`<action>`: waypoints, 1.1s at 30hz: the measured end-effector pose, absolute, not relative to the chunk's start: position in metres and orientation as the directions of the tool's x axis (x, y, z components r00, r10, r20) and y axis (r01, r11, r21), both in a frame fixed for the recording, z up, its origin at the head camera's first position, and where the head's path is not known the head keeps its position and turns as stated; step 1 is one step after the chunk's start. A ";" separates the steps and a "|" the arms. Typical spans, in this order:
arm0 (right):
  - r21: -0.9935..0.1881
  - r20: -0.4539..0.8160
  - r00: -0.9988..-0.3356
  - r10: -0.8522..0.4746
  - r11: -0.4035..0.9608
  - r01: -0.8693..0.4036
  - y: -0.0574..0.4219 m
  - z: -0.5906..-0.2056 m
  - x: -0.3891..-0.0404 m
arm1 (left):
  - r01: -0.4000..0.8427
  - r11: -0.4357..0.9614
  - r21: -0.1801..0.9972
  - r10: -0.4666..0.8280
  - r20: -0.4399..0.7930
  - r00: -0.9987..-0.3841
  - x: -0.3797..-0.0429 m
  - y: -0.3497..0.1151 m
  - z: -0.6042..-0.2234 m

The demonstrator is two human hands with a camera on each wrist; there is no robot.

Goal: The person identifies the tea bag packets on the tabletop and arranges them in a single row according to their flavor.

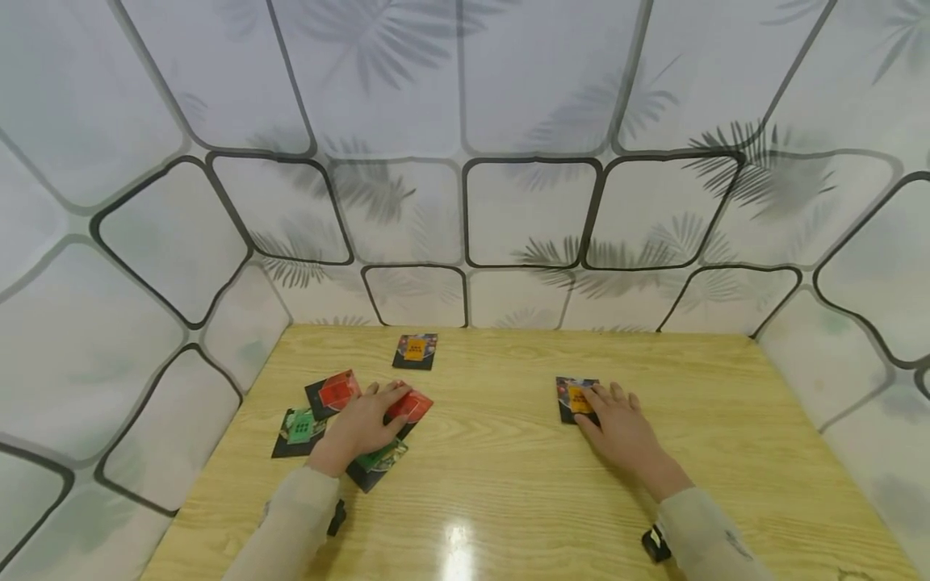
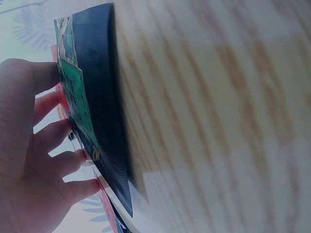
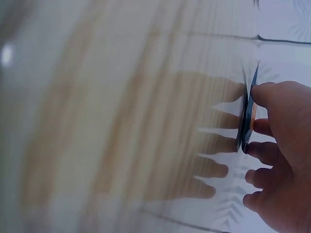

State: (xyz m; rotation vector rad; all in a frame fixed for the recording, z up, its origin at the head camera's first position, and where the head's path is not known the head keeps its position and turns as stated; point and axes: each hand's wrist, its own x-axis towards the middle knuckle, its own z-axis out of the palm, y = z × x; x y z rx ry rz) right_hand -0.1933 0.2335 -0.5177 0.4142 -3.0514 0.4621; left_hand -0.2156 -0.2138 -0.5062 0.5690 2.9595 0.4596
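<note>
My left hand (image 1: 359, 428) reaches over a right-hand red packet (image 1: 416, 406), its fingers fairly straight and touching the packet's top. Beneath the thumb side lies a green-and-black packet (image 2: 80, 97), overlapping the red one. To the left of this hand are another red packet (image 1: 336, 392) and another green packet (image 1: 299, 432). On the right, my right hand (image 1: 628, 436) rests its fingertips on a black packet with an orange label (image 1: 574, 399). In the right wrist view, thumb and fingers (image 3: 262, 127) touch that packet's printed face, and the packet tilts slightly off the table.
A second orange-labelled packet (image 1: 416, 352) lies near the back edge of the wood-grain table (image 1: 494, 484). Patterned fabric walls (image 1: 530, 210) enclose the table at the back and both sides. Small black devices (image 1: 656, 545) sit under both wrists.
</note>
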 end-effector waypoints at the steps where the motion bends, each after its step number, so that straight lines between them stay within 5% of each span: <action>1: -0.286 0.063 -0.965 -0.254 0.922 -0.261 0.235 -0.517 -0.193 | 0.349 0.885 0.309 0.376 -0.032 -0.926 -0.215 -0.214 -0.506; 33: -0.340 0.018 -0.972 -0.233 0.913 -0.225 0.261 -0.520 -0.188 | 0.339 0.889 0.307 0.359 -0.009 -0.933 -0.220 -0.208 -0.500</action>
